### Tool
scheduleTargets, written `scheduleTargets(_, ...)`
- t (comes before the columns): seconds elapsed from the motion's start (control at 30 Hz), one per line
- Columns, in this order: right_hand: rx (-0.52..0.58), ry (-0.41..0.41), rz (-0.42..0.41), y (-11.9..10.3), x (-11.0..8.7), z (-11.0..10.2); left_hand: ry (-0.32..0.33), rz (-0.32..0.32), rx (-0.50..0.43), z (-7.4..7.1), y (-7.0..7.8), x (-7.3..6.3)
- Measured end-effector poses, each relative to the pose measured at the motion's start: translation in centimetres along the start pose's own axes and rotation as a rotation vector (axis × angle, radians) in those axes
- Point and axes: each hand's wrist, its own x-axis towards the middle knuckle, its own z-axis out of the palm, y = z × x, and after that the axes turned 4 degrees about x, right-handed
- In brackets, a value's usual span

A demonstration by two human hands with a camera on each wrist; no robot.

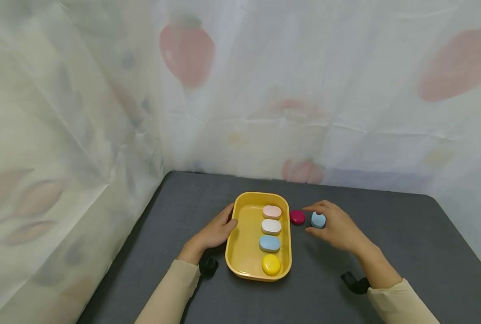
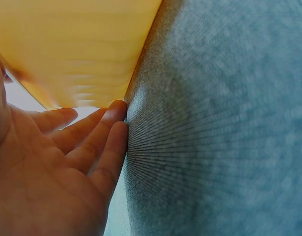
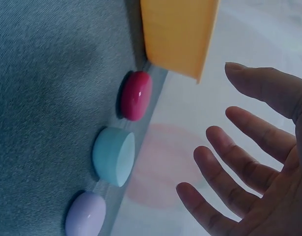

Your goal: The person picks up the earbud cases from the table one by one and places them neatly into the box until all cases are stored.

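The left hand (image 1: 214,231) is pinching the yellow tray (image 1: 241,247), thumb over the rim, probably steadying it on the worktop (image 1: 313,297). Inside, a pink piece (image 1: 272,212), white piece (image 1: 271,227), blue piece (image 1: 269,243) and yellow piece (image 1: 271,264) are forming a column, seemingly saving space on the left. The right hand (image 1: 338,226) is hovering near a light blue piece (image 3: 114,156), fingers spread wide, holding nothing; a red piece (image 1: 297,217) is lying beside the tray.

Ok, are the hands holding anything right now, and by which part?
The left hand holds the yellow tray by the rim of its long left side; the right hand holds nothing.
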Motion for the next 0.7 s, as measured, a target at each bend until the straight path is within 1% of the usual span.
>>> scheduleTargets(0.07,-0.002,-0.004,0.014,0.3,0.1,0.0,-0.006,-0.011,-0.007,0.0,0.0,0.0)
scheduleTargets(0.23,-0.002,-0.014,0.041,1.1,0.2,0.1,-0.007,-0.008,-0.016,0.0,-0.1,0.0)
scheduleTargets(0.37,-0.005,-0.017,0.048,1.7,0.3,0.2,-0.003,-0.008,-0.015,0.0,-0.1,0.0)
scheduleTargets(0.7,-0.06,-0.019,0.057,2.9,0.5,0.6,0.0,-0.024,-0.005,0.1,-0.1,0.1)
